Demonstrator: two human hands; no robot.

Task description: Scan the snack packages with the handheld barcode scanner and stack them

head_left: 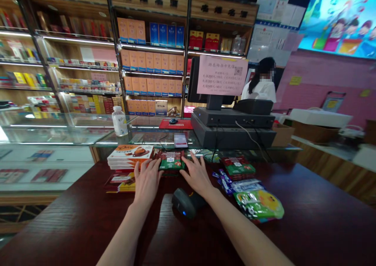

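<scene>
Past the scanner point(185, 203) by the right wrist, the left hand point(147, 180) and right hand point(196, 174) lie flat and unclenched, fingertips touching either end of a green packet point(171, 160) on the counter point(323, 227), so a dropped wrist could probably knock the scanner.

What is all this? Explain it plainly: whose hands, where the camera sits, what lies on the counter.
No machine here: one camera on a person's head looks down at their own bare arms. The left hand and right hand lie flat and open on a dark counter, fingers at either side of a green packet; neither grips it. A box stack sits left of it, a scanner near the right wrist, snack bags to the right. Behind stands a till, and another person beyond it.
</scene>
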